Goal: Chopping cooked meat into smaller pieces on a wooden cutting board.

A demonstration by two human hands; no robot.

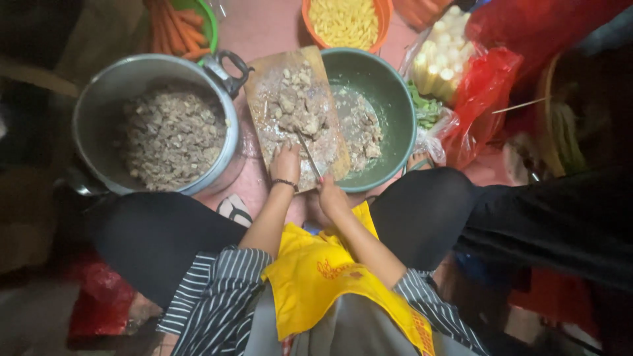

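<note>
A wooden cutting board [290, 79] lies on the pink floor [264, 26] in front of the seated person, its far right part resting over the rim of a green bowl [389, 99], and chopped greyish meat [297, 105] is heaped across its middle. The left hand [285, 165] rests at the board's near edge, fingers curled down onto the meat there; a dark band circles its wrist. The right hand [331, 196] sits just off the board's near right corner, closed around the handle of a knife [308, 153] whose thin blade slants up onto the board beside the left hand; the handle itself is hidden inside the fist. The green bowl holds more of the same meat along its left side, partly covered by the board. To the left of the board stands a large metal pot [99, 105] with a black handle, filled with chopped meat. At the far edge of the view, a green basin of carrots [181, 26] and an orange bowl of pale yellow strips [344, 21] are both cut off. To the right, clear bags of pale vegetable pieces [443, 56] and greens [423, 105] lie among red plastic bags [484, 92], their contents hard to make out. The right side is dark and blurred.
</note>
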